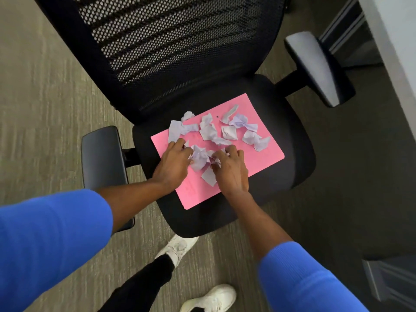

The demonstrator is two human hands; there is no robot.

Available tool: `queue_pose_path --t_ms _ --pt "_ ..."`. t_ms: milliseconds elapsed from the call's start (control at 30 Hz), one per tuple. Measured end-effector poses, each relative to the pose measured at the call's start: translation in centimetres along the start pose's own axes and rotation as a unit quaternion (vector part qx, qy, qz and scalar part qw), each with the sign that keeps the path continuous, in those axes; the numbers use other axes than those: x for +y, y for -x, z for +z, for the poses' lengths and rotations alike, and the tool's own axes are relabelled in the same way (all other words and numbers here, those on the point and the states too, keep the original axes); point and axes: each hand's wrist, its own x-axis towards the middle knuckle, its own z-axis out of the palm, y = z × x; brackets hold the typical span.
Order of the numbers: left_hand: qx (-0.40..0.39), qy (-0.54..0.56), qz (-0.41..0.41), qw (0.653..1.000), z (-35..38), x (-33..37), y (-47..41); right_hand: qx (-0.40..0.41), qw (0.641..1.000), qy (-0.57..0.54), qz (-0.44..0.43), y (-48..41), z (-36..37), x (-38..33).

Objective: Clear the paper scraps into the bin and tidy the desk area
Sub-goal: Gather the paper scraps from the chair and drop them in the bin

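Pink paper (254,152) lies flat on the black seat (292,140) of a mesh-backed office chair (171,41) at the centre of the frame, and faint writing shows on its lower left part, too pale for me to read; one small dark dot sits near its upper edge. Pale lilac paper scraps (227,131) are scattered over it, roughly ten crumpled pieces, though where they overlap I cannot count them exactly. My left hand (173,163) and right hand (231,170) rest on the sheet's lower left half, fingers curled inward around a bunch of scraps (199,157) pressed between them. Two grey padded armrests (102,154) flank the seat. Grey-green carpet (45,97) covers the floor, a pale desk edge (398,52) runs down the upper right, and my two white shoes (177,248) show at the bottom.
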Motion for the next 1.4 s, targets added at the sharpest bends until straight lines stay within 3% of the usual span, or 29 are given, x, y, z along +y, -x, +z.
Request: queue_pose_path --t_ms 300,500,633,833,1133,1400 --pt "0.065 0.073 -0.027 0.995 -0.3 2.1 2.1 0.078 0.985 -0.139 0.068 2.8 -0.4 1.3" --pt "0.146 0.145 -0.067 0.976 -1.0 6.0 3.6 0.186 0.94 -0.231 0.167 6.9 -2.2 3.8" --pt "0.15 0.171 -0.039 0.973 -0.3 9.6 5.6 0.24 0.911 -0.241 0.232 10.9 -3.5 6.2" --pt "0.069 0.161 0.041 0.984 4.6 16.0 10.6 0.273 0.866 -0.259 0.331 20.0 -3.2 12.0" --pt "-0.089 0.171 0.106 0.975 18.7 25.4 18.6 0.279 0.8 -0.254 0.466 36.0 2.5 22.8" --pt "-0.223 0.134 0.111 0.959 33.1 34.6 23.1 0.253 0.743 -0.245 0.569 44.5 9.9 33.2"
